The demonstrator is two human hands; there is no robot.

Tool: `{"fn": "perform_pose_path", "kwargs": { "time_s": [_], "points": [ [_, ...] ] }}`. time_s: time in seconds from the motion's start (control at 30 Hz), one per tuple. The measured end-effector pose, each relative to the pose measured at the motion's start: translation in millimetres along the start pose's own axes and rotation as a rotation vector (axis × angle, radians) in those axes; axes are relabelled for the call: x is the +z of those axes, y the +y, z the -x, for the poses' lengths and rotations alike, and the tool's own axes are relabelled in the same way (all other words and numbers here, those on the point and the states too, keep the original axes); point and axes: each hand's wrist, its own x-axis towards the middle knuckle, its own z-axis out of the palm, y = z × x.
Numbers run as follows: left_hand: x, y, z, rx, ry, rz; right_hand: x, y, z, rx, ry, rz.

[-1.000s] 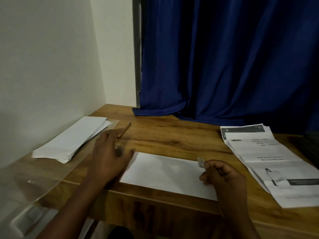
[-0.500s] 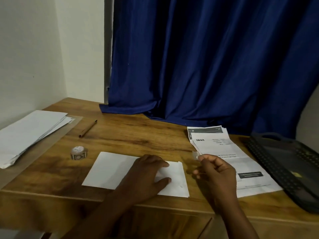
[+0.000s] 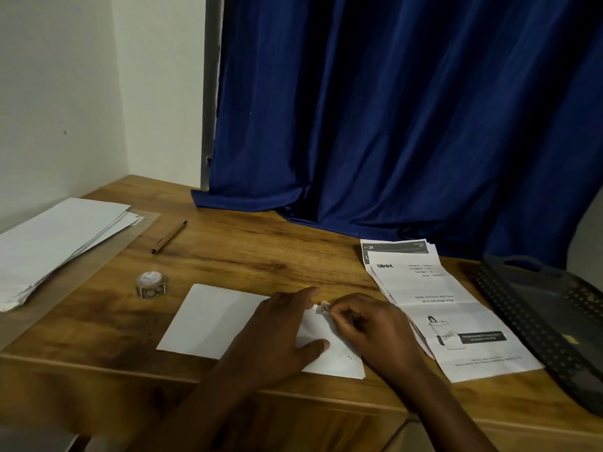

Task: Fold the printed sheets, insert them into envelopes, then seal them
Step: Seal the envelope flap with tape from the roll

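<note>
Sticker (image 3: 325, 307) pinched in our right hand (image 3: 368, 327) at envelope (image 3: 228, 321) far right corner; our left hand (image 3: 280, 331) flat, pressing envelope. Envelope long axis left-right, near desk (image 3: 261, 256) front edge. Printed sheets (image 3: 456, 308) right; blue curtain (image 3: 408, 125) behind.

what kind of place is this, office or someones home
Probably a home desk, though I can't be sure: a wooden table pushed into a wall corner, a blue curtain behind it, and a stack of envelopes beside printed sheets.
</note>
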Motion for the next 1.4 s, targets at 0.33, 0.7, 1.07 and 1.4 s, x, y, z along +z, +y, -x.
{"fn": "perform_pose_path", "kwargs": {
  "time_s": [0.33, 0.7, 1.07, 1.4],
  "points": [
    [1.4, 0.9, 2.1, 0.088, 0.076, -0.057, 6.9, 5.8, 6.2, -0.028, -0.067, 0.009],
    [-1.6, 6.2, 3.3, 0.112, 0.065, -0.073, 8.9, 11.6, 10.6, -0.009, -0.118, -0.104],
    [-3.5, 11.5, 5.4, 0.084, 0.051, -0.065, 10.0, 12.7, 14.8, 0.030, -0.115, -0.182],
    [-4.0, 12.0, 5.8, 0.044, 0.017, -0.050, 9.7, 13.5, 11.7, 0.060, -0.213, -0.038]
  ]
}}
